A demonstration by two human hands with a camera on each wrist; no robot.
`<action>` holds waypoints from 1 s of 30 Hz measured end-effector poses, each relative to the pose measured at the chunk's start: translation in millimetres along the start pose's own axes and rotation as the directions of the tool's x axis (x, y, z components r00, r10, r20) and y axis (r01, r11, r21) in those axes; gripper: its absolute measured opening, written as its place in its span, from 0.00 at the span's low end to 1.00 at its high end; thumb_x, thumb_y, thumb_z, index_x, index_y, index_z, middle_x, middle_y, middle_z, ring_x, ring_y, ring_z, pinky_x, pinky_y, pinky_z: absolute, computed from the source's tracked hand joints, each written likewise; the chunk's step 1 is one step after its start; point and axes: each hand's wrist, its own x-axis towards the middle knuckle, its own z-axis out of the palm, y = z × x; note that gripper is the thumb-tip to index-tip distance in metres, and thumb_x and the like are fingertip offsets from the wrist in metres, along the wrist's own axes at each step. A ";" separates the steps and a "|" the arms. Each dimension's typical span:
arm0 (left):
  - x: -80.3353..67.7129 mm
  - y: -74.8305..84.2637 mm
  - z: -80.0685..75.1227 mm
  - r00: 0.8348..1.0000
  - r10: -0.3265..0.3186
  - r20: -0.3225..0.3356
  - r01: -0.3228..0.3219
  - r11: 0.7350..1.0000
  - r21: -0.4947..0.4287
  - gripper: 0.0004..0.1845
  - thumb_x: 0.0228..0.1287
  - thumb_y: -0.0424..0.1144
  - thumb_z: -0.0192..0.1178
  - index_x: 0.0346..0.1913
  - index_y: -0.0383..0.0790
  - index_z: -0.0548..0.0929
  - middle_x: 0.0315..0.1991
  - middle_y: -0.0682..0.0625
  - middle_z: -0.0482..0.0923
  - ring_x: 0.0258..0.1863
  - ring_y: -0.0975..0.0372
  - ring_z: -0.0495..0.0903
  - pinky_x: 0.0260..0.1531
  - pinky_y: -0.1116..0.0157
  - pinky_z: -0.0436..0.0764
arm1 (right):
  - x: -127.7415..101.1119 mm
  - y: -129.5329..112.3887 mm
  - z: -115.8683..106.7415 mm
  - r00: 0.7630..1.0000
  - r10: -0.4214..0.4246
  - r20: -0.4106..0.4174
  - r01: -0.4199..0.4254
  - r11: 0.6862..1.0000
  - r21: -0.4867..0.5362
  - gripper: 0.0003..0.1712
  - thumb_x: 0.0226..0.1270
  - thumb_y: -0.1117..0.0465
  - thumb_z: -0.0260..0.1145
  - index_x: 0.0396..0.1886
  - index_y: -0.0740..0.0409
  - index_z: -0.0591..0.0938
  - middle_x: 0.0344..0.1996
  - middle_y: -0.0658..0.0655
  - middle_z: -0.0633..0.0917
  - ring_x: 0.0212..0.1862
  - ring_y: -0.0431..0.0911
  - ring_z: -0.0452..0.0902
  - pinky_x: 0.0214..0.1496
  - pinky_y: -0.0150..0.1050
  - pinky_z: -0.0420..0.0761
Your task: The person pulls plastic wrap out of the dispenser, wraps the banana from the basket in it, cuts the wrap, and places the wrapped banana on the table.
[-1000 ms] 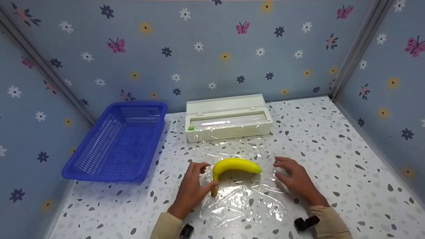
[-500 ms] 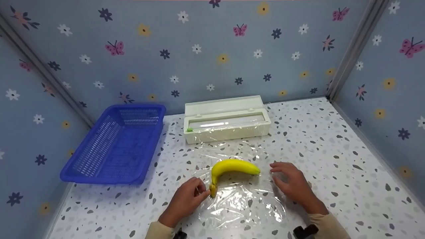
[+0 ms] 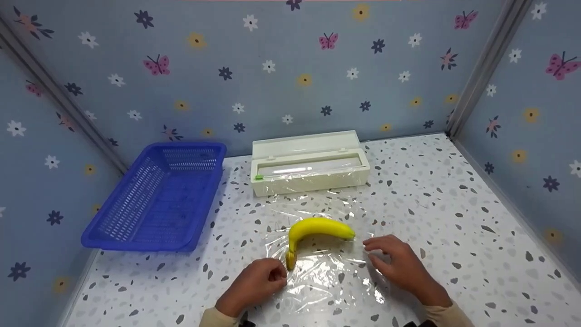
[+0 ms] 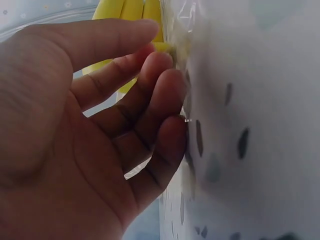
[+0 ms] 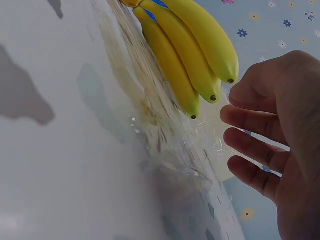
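A bunch of yellow bananas (image 3: 321,224) lies on a sheet of clear cling film (image 3: 320,284) spread over the speckled table. In the right wrist view the bunch (image 5: 187,47) shows three bananas joined at the stem. My left hand (image 3: 256,284), its fingers loosely bent, is just below the stem at the film's left edge. Its fingertips (image 4: 172,135) are close to the table surface, and no film shows clearly between them. My right hand (image 3: 401,263) hovers by the film's right side, fingers spread and holding nothing, apart from the banana tips.
Behind the bananas stands a white cling film dispenser (image 3: 313,181) with its lid raised and a green slider (image 3: 258,177) at its left end; film runs out toward me. A blue plastic basket (image 3: 206,218) sits to the left. Patterned panels (image 3: 290,68) enclose the table.
My left hand has left the banana stem and drawn back toward me. My right hand has come slightly nearer to me and leftward. The bananas stay in place on the film.
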 end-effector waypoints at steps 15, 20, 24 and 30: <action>-5.5 2.1 2.9 0.995 0.048 0.092 -0.061 0.987 0.146 0.10 0.47 0.50 0.77 0.29 0.55 0.86 0.28 0.64 0.70 0.31 0.68 0.67 0.33 0.66 0.65 | -3.5 -8.4 -3.4 0.894 0.098 0.437 -0.208 0.955 0.211 0.07 0.63 0.54 0.74 0.38 0.47 0.85 0.31 0.42 0.82 0.33 0.38 0.77 0.36 0.35 0.80; -6.1 4.3 6.7 0.996 0.051 0.068 -0.067 0.967 0.245 0.15 0.41 0.55 0.79 0.27 0.57 0.83 0.27 0.65 0.67 0.31 0.68 0.66 0.33 0.64 0.64 | -2.6 -12.8 -4.0 0.855 0.151 0.496 -0.236 0.965 0.113 0.11 0.58 0.46 0.76 0.34 0.42 0.84 0.30 0.44 0.79 0.33 0.38 0.74 0.36 0.34 0.76; -6.6 7.4 8.9 0.997 0.047 0.057 -0.061 0.956 0.286 0.20 0.36 0.60 0.80 0.24 0.55 0.80 0.28 0.64 0.67 0.31 0.66 0.67 0.33 0.62 0.64 | -2.4 -19.6 -3.4 0.826 0.188 0.531 -0.238 0.971 0.025 0.18 0.52 0.38 0.77 0.33 0.41 0.84 0.31 0.44 0.76 0.34 0.38 0.71 0.37 0.34 0.73; -8.6 12.3 10.3 0.995 -0.003 0.099 -0.033 0.934 0.355 0.30 0.29 0.69 0.78 0.26 0.55 0.74 0.30 0.61 0.63 0.32 0.64 0.63 0.34 0.60 0.61 | -1.2 -29.9 -1.5 0.801 0.233 0.551 -0.214 0.972 -0.100 0.29 0.40 0.30 0.79 0.35 0.42 0.82 0.32 0.42 0.72 0.34 0.37 0.68 0.36 0.34 0.71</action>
